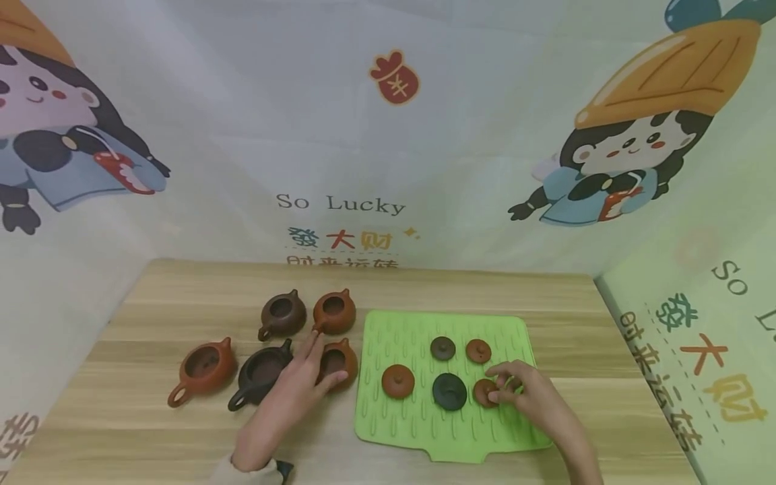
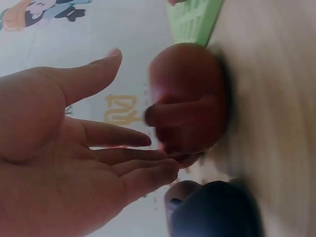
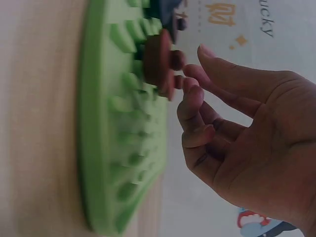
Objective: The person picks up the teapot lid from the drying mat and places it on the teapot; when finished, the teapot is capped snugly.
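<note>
My left hand (image 1: 292, 387) reaches over the small red-brown teapot (image 1: 348, 357) at the front right of the teapot group. Its fingers are straight and its thumb is spread, with the teapot body (image 2: 190, 74) just past the fingertips in the left wrist view. On the green mat, my right hand (image 1: 529, 389) hovers at the nearest right red-brown lid (image 1: 483, 393), its fingers loosely bent. The right wrist view has a gap between thumb and forefinger, right by the knob of that lid (image 3: 157, 58). A black teapot (image 1: 263, 369) stands left of the front right one.
A dark brown teapot (image 1: 283, 316) and an orange-brown teapot (image 1: 335, 311) stand behind; another red-brown teapot (image 1: 209, 374) is at far left. The green mat (image 1: 388, 424) also bears a black lid (image 1: 449, 392), a brown lid (image 1: 443, 348) and two red-brown lids (image 1: 397, 382).
</note>
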Available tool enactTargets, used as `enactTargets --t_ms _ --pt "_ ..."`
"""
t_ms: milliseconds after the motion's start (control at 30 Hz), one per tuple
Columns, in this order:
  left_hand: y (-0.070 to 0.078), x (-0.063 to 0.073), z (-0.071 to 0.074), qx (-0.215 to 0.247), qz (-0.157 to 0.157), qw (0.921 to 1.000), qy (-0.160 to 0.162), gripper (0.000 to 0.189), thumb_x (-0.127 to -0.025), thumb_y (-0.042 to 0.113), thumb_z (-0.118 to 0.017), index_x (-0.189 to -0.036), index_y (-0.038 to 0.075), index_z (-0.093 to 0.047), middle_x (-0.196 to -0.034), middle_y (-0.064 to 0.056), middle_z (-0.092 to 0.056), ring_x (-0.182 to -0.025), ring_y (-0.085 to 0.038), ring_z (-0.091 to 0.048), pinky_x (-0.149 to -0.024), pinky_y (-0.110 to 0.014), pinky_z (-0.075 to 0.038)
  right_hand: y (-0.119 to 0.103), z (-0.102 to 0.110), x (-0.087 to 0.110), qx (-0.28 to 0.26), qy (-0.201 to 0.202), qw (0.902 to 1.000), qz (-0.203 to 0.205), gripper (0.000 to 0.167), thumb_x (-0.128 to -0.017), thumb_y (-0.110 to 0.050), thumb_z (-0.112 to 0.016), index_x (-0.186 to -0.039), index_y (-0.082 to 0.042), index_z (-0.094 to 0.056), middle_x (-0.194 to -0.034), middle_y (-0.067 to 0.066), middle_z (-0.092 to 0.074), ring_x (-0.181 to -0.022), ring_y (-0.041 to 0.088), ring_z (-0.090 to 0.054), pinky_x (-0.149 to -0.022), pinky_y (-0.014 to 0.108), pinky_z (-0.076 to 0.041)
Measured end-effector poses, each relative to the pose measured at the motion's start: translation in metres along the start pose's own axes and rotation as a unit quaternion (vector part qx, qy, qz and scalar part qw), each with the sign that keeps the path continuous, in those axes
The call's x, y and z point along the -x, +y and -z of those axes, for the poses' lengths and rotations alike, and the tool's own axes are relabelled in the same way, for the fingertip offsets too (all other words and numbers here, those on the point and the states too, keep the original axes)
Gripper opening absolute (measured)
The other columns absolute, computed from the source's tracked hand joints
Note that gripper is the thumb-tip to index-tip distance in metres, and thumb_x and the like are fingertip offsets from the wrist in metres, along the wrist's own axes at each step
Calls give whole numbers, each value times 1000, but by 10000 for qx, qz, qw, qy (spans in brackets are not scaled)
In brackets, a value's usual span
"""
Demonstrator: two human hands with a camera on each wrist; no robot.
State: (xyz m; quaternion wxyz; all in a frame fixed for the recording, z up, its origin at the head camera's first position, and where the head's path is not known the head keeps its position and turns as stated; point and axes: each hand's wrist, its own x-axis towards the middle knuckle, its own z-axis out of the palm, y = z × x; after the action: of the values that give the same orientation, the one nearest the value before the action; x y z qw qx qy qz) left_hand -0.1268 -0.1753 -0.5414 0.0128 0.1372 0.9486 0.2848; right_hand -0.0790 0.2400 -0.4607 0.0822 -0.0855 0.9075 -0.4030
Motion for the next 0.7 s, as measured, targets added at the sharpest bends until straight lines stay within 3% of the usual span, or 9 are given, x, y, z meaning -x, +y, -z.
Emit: enactTargets --t_ms 200,400,500,700 --pt "18 9 11 197 159 9997 -50 93 -98 32 -85 -163 -13 -37 -167 -40 -37 -148 -59 -49 -109 -68 -53 9 -14 0 -129 209 9997 -94 25 -88 2 -87 -110 1 -76 -91 1 -65 -83 14 -63 -73 26 -55" --pt "29 17 19 561 212 9982 -10 91 -98 28 -85 -164 -11 -36 -167 -41 -36 -147 -61 -48 -109 -71 -51 13 -18 3 -228 393 9990 51 24 -87 1 -87 -107 -4 -75 -89 0 -62 -80 10 -60 -74 25 -55" --pt "33 19 21 718 104 9971 216 86 -98 21 -85 -161 -12 -38 -161 -41 -45 -144 -59 -52 -110 -70 -51 16 -19 4 -248 504 9983 160 24 -86 2 -87 -106 -5 -75 -88 -1 -61 -79 7 -58 -73 25 -54" --pt "43 25 28 934 318 9946 334 78 -97 16 -85 -158 -10 -43 -142 -39 -64 -131 -55 -65 -105 -66 -56 21 -22 5 -417 598 9966 377 26 -85 5 -86 -107 -4 -77 -89 -3 -62 -79 2 -55 -72 23 -54"
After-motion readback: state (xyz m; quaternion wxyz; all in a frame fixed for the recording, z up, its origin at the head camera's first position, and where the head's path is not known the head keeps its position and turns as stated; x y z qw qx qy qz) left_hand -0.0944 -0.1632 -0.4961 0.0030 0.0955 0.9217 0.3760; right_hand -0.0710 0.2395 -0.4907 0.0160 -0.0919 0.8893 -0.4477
